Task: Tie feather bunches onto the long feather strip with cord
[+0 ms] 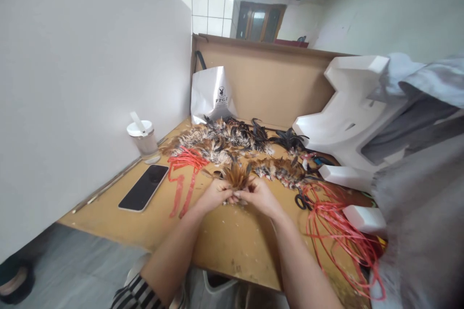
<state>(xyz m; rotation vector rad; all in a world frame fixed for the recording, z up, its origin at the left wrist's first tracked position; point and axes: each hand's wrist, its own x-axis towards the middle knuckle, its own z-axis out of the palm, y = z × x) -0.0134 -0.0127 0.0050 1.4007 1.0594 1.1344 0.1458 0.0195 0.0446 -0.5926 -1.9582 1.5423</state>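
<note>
Between my hands, just above the wooden table (232, 246), stands a small bunch of brown feathers (237, 177) with the tips fanned upward. My left hand (216, 194) pinches the base of the bunch from one side. My right hand (258, 195) grips it from the other, with both thumbs close together. The quill ends are mostly hidden by my fingers. Right behind lie piles of brown, black and pale feathers (217, 137), and another row of feathers (281, 170) extends to the right. Red plastic strips (186, 159) lie left of my hands.
A phone (144, 187) and a lidded cup (144, 140) are on the left. A silver bag (212, 94) leans at the back. Black-handled scissors (301, 200) lie right, beside tangled red strips (337, 224) and a white foam piece (348, 106). A grey-white partition (94, 82) borders the left side.
</note>
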